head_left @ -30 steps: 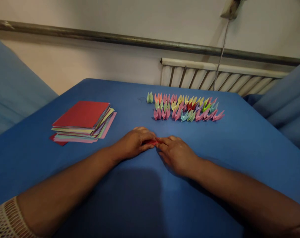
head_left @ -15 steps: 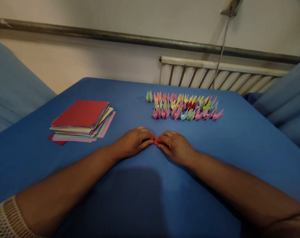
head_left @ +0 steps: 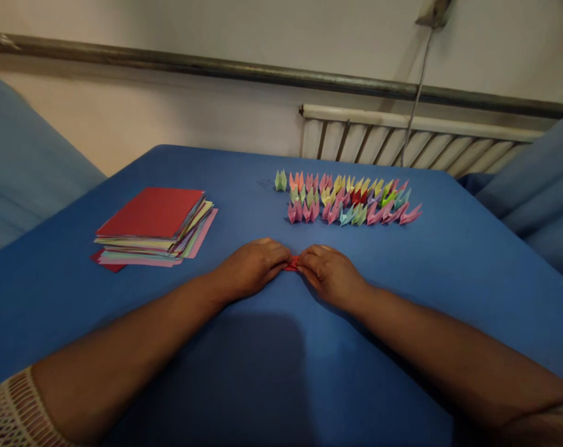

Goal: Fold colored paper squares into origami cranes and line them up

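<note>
The left hand (head_left: 252,268) and right hand (head_left: 334,277) pinch a small red paper (head_left: 292,264) — fingers closed on it, one hand at each end. It's on the blue table (head_left: 244,186), near the folded papers (head_left: 351,200).

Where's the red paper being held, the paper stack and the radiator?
Red paper (head_left: 292,264): head view, its uncovered middle.
Paper stack (head_left: 151,212): head view, red top sheet.
Radiator (head_left: 369,117): head view, pale top bar.
</note>
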